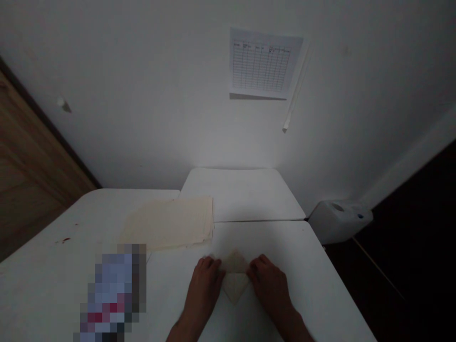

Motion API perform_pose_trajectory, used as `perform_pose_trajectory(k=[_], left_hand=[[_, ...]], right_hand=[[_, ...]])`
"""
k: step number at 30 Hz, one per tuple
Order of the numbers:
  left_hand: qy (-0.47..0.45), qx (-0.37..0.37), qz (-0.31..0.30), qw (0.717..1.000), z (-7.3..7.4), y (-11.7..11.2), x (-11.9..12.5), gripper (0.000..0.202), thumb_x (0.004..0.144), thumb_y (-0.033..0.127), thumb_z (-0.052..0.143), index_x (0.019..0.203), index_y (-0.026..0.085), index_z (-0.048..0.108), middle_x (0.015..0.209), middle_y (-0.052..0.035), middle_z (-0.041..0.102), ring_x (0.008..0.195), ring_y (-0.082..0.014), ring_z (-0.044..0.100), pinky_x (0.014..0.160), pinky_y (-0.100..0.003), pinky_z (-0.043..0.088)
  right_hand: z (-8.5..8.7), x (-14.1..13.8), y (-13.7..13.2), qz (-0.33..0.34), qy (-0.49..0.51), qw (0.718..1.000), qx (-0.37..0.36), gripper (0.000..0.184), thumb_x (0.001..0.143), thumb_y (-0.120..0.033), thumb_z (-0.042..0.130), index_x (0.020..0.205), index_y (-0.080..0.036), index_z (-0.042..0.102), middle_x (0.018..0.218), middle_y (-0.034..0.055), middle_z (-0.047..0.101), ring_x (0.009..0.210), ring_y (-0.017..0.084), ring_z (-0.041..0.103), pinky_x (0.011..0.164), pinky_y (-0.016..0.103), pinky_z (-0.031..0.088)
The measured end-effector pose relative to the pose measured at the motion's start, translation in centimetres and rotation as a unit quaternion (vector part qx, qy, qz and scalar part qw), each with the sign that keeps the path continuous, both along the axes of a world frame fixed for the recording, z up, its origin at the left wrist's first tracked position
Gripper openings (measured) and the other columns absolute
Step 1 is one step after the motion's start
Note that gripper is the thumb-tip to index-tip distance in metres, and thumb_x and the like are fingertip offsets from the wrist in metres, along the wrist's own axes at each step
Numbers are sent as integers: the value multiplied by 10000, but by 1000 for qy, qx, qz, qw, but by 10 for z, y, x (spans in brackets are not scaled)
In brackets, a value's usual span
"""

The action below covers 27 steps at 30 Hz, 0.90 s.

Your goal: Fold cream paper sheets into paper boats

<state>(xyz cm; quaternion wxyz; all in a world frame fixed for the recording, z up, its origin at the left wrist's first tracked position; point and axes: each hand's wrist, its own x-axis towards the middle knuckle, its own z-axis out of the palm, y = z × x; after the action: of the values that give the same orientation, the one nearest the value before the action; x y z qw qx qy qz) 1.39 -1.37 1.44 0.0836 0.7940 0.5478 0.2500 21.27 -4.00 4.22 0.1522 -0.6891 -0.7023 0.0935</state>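
- View: single, from a camera worn on the person's head.
- Direction: forward and down, over the table point(256, 194) toward the wall point(149, 118).
- Range: left hand point(204, 283) and right hand point(270, 283) near, entering from the bottom edge; wall farther off.
- Coverage: wide, from the wooden panel point(24, 175) at left to the plastic container point(327, 225) at right.

Was one folded sheet point(235, 286), pale beige; lay flat at near centre, pointed near and far, showed a line midway.
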Motion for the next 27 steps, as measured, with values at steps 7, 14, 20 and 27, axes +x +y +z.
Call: perform_pose_trajectory(k=[7, 14, 20, 27], left_hand=[[-63, -10, 0, 998, -2, 2, -2, 148, 861, 193, 546, 926, 180, 678, 901, -74, 638, 901, -236, 589, 822, -385, 503], [-147, 32, -34, 988, -4, 0, -4, 131, 862, 215, 543, 844, 204, 673, 987, -81, 647, 947, -234, 610, 827, -382, 522], [-204, 38, -56, 977, 0, -6, -11, 116, 885, 242, 557, 964, 237, 642, 909, -33, 686, 826, -188, 663, 741, -320, 561], [-207, 183, -125, 953, 25, 5, -13, 169, 891, 127, 561, 1020, 219, 618, 882, -37, 662, 794, -162, 631, 699, -285, 536]], right_hand=[[-1, 2, 0, 14, 94, 995, 12, 147, 894, -164, 512, 819, -224, 623, 919, -1, 636, 765, 130, 643, 682, 218, 417], [-2, 14, -2, 51, 219, 974, 16, 112, 848, -182, 550, 802, -216, 646, 872, 3, 666, 765, 154, 620, 706, 236, 423], [-8, 17, 0, 60, 265, 962, 35, 88, 828, -177, 591, 780, -214, 656, 778, -6, 664, 659, 146, 586, 639, 243, 425], [2, 23, 9, 142, 212, 937, 238, 100, 904, -193, 585, 921, -236, 673, 858, 29, 680, 781, 172, 578, 735, 297, 454]])
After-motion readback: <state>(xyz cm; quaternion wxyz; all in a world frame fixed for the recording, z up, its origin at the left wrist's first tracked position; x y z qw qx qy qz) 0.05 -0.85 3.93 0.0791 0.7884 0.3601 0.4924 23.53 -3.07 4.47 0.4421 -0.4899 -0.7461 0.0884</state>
